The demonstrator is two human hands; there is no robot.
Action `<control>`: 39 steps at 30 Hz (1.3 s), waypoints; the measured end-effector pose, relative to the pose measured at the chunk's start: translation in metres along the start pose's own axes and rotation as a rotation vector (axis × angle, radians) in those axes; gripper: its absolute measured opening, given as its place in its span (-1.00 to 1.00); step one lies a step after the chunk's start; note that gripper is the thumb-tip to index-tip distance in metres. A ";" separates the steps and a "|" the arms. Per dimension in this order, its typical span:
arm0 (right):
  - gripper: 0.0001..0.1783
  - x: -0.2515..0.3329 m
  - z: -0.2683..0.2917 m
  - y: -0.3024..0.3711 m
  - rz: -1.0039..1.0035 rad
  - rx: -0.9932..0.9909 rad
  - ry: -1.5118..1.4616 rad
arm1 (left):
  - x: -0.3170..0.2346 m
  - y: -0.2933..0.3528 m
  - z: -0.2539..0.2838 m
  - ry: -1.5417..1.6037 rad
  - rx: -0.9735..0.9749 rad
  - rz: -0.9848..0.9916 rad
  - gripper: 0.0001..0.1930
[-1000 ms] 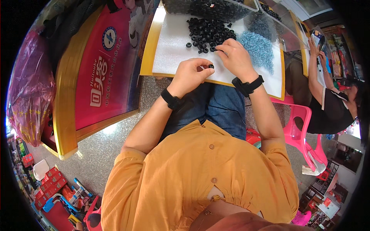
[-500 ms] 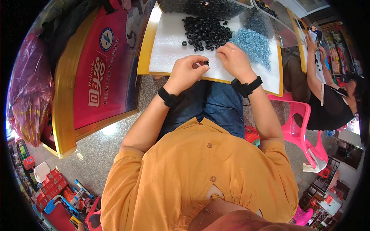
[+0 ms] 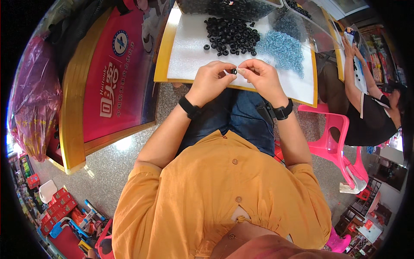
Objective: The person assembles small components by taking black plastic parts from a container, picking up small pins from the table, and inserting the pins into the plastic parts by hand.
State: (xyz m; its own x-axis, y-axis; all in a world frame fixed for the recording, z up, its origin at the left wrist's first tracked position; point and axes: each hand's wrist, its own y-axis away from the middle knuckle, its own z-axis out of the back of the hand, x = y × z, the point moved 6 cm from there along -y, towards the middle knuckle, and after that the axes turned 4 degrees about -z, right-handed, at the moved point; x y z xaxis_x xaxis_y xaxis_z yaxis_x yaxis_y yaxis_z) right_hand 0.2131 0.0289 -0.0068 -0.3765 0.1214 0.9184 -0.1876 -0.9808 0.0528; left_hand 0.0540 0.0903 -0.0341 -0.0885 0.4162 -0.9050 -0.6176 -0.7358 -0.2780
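Between the thumb and forefinger of my left hand (image 3: 210,83) is a small round black piece (image 3: 233,71), its opening turned toward my right hand. The fingers of my right hand (image 3: 265,81) are pinched together right beside that piece; what they hold, if anything, is too small to make out. Both hands hover over the near edge of a white sheet (image 3: 186,47) on a yellow-edged table. Beyond them lies a heap of black ring-like pieces (image 3: 233,36). To its right spreads a pile of tiny clear-blue pieces (image 3: 285,49).
A clear plastic bin (image 3: 254,12) of black pieces stands at the far edge. Another transparent container (image 3: 317,32) leans at the far right. A pink plastic chair (image 3: 330,138) and a co-worker (image 3: 371,116) are to the right, a pink-panelled wooden counter (image 3: 73,125) to the left.
My right hand has moved from the edge of the blue pile, left and nearer, to meet the black piece. My left hand keeps its hold on that piece, almost in place.
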 end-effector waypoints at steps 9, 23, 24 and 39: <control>-0.84 -0.006 -0.006 0.009 0.027 -0.047 -0.118 | -0.017 0.000 0.000 -0.102 -0.022 -0.099 -0.75; -0.89 0.005 -0.002 0.024 0.196 -0.205 -0.142 | -0.024 0.005 -0.006 0.085 -0.011 -0.079 -0.76; -0.88 0.002 -0.003 0.022 0.179 -0.166 -0.197 | -0.026 0.006 -0.006 0.064 -0.011 -0.092 -0.76; -0.82 0.017 0.006 0.035 0.429 -0.183 0.083 | -0.024 0.005 -0.007 0.215 -0.054 -0.021 -0.74</control>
State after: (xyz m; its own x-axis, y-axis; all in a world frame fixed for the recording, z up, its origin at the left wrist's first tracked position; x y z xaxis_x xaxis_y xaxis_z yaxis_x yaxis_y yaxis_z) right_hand 0.2056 -0.0044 0.0130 -0.5250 -0.2698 0.8072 -0.1533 -0.9029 -0.4015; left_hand 0.0582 0.0729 -0.0156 0.0963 0.3123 -0.9451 -0.5740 -0.7583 -0.3091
